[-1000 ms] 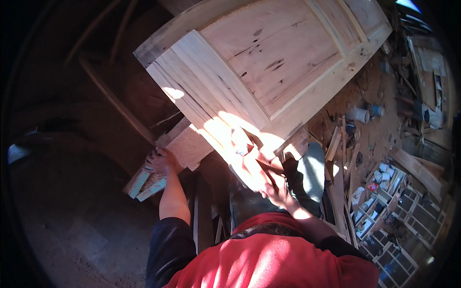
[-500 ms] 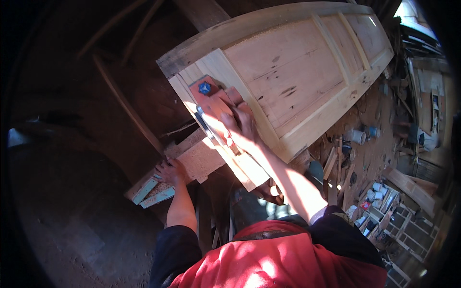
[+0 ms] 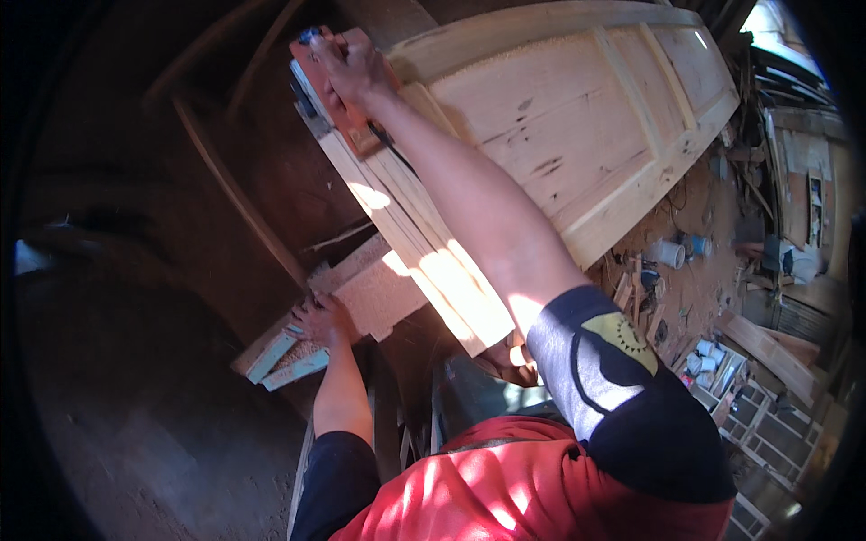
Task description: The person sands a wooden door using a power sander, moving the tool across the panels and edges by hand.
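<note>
My right hand [image 3: 356, 74] is wrapped round the handle of an orange-red electric hand planer [image 3: 359, 133] with a blue front knob. The planer sits at the far left corner of a panelled wooden door [image 3: 519, 113], on its end rail [image 3: 424, 248]. A dark cord trails from the back of the tool, partly behind my right forearm. Lower left, my left hand [image 3: 320, 320] lies with fingers spread on a sawdust-covered wooden support [image 3: 374, 284]. Beside that hand are pieces with pale blue-green edges [image 3: 302, 368].
A curved wooden strip [image 3: 234, 194] leans in the dark area to the left. On the ground at the right stand a white bucket [image 3: 667, 254], scrap timber [image 3: 767, 347] and a slatted wooden frame [image 3: 776, 433]. Shavings lie on the door's panel.
My right hand has pushed the planer away along the door's end, from the middle of the rail to the far corner. My left hand has stayed in place.
</note>
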Available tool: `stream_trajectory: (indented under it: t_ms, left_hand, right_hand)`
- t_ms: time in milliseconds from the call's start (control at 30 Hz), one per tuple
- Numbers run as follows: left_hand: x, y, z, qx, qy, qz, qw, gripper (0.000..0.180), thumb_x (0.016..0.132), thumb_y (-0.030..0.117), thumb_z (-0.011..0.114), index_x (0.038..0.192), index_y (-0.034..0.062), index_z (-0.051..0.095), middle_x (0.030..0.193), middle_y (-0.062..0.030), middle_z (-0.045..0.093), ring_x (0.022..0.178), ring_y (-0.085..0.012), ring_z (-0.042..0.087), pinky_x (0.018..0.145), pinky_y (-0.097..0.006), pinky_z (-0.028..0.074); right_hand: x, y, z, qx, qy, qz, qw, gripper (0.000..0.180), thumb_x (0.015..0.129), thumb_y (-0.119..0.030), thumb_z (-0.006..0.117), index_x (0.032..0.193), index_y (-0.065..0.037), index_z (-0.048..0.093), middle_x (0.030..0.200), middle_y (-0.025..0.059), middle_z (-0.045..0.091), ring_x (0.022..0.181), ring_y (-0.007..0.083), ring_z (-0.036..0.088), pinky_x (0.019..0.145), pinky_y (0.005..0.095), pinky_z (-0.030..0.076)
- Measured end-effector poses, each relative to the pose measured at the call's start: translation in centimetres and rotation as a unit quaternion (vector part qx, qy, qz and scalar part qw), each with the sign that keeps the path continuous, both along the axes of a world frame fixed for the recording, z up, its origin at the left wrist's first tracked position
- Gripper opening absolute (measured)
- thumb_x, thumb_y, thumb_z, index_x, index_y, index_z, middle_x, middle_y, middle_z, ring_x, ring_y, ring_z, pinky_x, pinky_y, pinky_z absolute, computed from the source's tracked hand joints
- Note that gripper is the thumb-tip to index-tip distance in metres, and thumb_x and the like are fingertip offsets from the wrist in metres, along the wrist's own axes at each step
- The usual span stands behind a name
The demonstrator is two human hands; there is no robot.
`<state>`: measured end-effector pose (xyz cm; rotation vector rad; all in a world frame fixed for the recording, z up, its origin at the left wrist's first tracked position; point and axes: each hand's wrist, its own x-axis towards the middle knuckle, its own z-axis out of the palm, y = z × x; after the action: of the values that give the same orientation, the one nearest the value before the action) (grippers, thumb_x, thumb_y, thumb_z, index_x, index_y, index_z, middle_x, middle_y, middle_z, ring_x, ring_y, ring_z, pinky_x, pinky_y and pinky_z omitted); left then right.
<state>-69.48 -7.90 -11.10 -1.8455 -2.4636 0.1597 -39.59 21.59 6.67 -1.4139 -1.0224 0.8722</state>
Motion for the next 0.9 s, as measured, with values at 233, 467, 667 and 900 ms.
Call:
stream_trajectory:
  t_ms: [233,467,667,900]
  left_hand:
    - [-0.5,0.0,0.1,0.038,-0.039,0.024,0.998,0.045,0.092,0.045,0.044,0.108,0.0139,0.072,0.122,-0.0119,0.06,0.119,-0.0337,0.051,0.113,-0.063,0.017]
    - [-0.4,-0.3,-0.4,0.057,-0.02,0.008,0.998,0.042,0.094,0.045,0.045,0.107,0.0168,0.073,0.121,-0.0072,0.061,0.12,-0.0304,0.05,0.111,-0.063,0.019]
    - [-1.3,-0.5,-1.3,0.026,0.001,0.017,1.0,0.044,0.095,0.046,0.043,0.109,0.0163,0.073,0.125,-0.0106,0.059,0.121,-0.031,0.049,0.112,-0.063,0.018]
    - [-0.4,0.3,-0.5,0.024,-0.034,0.02,0.999,0.045,0.094,0.046,0.042,0.111,0.0158,0.072,0.125,-0.0126,0.058,0.121,-0.0327,0.049,0.112,-0.063,0.018]
  right_hand:
    - [0.4,-18.1,1.1,-0.069,-0.027,0.058,0.996,0.043,0.096,-0.044,0.055,0.109,-0.003,0.057,0.085,0.0108,0.062,0.074,0.0152,0.061,0.063,0.0294,0.049]
    - [3.0,-53.7,1.0,-0.217,-0.042,0.021,0.975,0.045,0.093,-0.032,0.06,0.121,0.002,0.052,0.1,0.017,0.061,0.087,0.0259,0.061,0.075,0.0356,0.049]
    - [3.3,-63.0,-3.1,-0.174,-0.182,0.011,0.968,0.052,0.09,-0.023,0.064,0.131,0.006,0.048,0.113,0.0223,0.059,0.098,0.0351,0.06,0.085,0.0409,0.049]
    - [4.4,-40.0,1.4,-0.189,-0.005,0.051,0.981,0.054,0.093,-0.04,0.056,0.122,0.005,0.054,0.091,0.0153,0.063,0.073,0.0221,0.061,0.065,0.0334,0.048]
